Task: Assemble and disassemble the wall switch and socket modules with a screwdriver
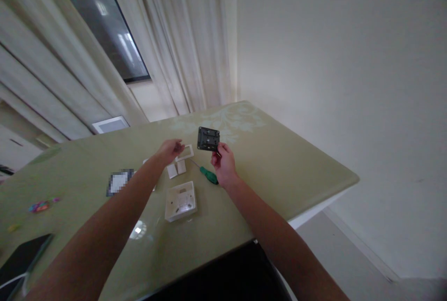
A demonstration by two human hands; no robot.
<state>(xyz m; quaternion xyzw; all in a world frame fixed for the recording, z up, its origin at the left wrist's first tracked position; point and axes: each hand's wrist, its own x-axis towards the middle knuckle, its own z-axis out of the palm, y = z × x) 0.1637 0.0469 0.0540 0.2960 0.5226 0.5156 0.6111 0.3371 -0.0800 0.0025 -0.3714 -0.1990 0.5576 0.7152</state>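
Observation:
My right hand (223, 163) holds up a dark square switch module (208, 138) by its lower corner, above the green table (286, 170). My left hand (170, 150) reaches forward with its fingers pinched at a white rectangular frame (186, 152) lying on the table. Two small white rocker pieces (176, 169) lie just below that frame. A white square back box (180, 201) sits open side up nearer to me. A green-handled screwdriver (208, 175) lies on the table under my right hand.
A dark phone (21, 259) lies at the near left edge. A blurred-out patch (119, 182) and small colourful bits (41, 206) sit to the left. Curtains (181, 36) and a window stand behind the table. The table's right edge drops to the floor.

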